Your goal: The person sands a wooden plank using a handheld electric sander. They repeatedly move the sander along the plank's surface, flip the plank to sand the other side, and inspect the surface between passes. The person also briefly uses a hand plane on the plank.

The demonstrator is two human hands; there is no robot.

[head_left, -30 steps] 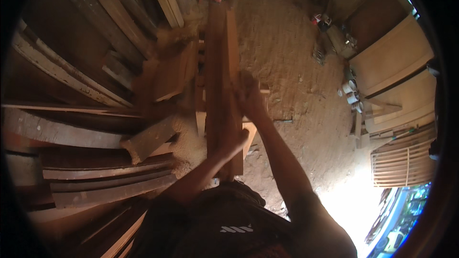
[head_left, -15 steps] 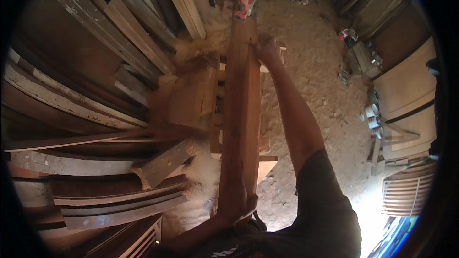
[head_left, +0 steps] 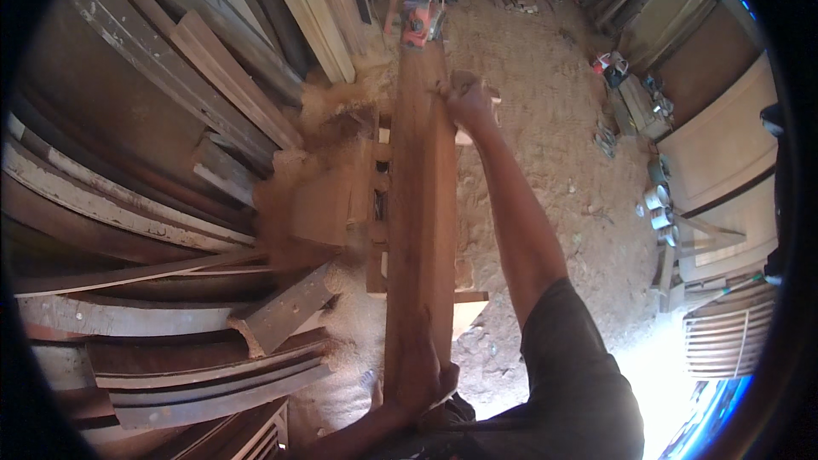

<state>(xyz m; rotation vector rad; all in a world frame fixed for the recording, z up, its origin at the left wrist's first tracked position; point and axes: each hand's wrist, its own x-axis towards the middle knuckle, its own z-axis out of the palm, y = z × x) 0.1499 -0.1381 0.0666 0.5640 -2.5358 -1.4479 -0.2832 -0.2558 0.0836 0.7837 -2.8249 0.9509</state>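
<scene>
A long reddish-brown wooden beam (head_left: 416,204) stretches away from my body along the middle of the view. My right hand (head_left: 467,102) is closed on its right edge, toward the far part, with that arm stretched out. Close to my body, my left hand (head_left: 428,379) wraps over the near part of the beam; some of its fingers are hidden. An orange power tool (head_left: 419,25), which looks like a hand planer, rests on the wood beyond my right hand.
Under the beam are wooden supports (head_left: 377,268). Timber boards (head_left: 230,77) and curved wooden pieces (head_left: 213,383) crowd the left side. Sawdust covers the floor (head_left: 528,77). Cans (head_left: 658,209) and wooden panels (head_left: 724,153) stand along the right.
The whole view has shifted a little, so the beam and tool appear slightly farther left and lower. Both hands keep their hold at about the same places on the beam.
</scene>
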